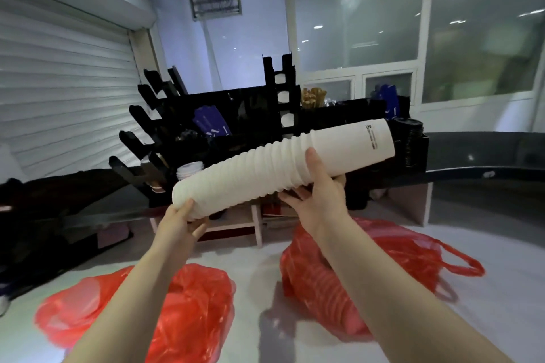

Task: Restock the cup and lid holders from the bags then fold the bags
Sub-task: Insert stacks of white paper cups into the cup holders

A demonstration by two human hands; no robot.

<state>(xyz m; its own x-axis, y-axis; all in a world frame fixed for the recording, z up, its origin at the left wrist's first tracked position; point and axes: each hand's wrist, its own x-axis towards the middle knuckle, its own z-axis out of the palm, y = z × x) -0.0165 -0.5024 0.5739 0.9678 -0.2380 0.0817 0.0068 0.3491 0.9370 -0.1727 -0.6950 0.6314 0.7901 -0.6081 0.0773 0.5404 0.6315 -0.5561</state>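
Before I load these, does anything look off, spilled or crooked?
Nothing looks spilled or damaged. The cup stack, held by the left hand and right hand, kinks near the right hand instead of running straight, so it might separate there.

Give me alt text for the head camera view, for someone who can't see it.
Two hands hold a long stack of white cups tilted up to the right, the left hand gripping its lower end and the right hand farther along, before a black holder. Two red bags lie below.
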